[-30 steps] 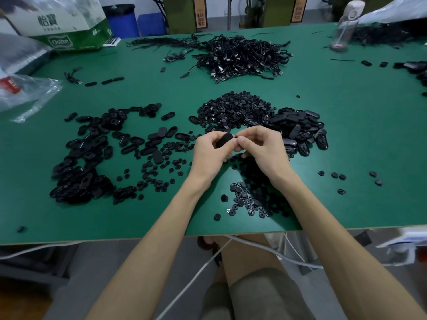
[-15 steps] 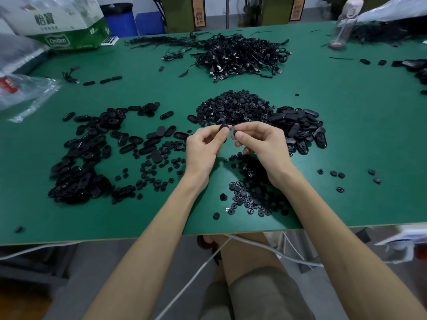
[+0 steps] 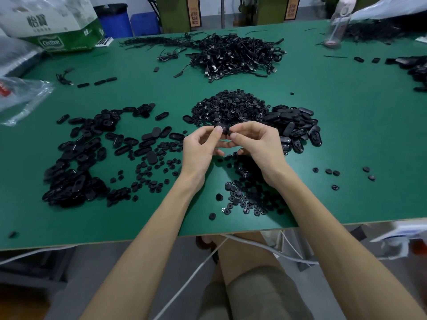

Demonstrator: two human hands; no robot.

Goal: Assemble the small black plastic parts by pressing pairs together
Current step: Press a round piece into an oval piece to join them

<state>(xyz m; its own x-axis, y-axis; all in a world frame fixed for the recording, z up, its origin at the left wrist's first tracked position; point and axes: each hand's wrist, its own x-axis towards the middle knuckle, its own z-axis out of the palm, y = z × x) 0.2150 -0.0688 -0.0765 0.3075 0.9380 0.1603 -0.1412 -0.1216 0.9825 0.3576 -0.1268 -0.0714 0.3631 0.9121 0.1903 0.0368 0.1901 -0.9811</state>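
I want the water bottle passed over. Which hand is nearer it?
Right. The right hand lies left of the water bottle and much closer to the person; the left hand lies further left. Both pinch one black part.

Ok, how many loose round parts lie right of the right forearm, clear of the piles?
6: three round parts in a row, two farther right, one nearer the edge.

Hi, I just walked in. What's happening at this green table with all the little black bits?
A person sits at the green table, pinching one small black plastic part between the fingertips of the left hand and right hand, raised off the tabletop. Behind the hands lies a heap of small round black pieces, with a pile of black oval shells beside it and a tangle of black cables farther back.
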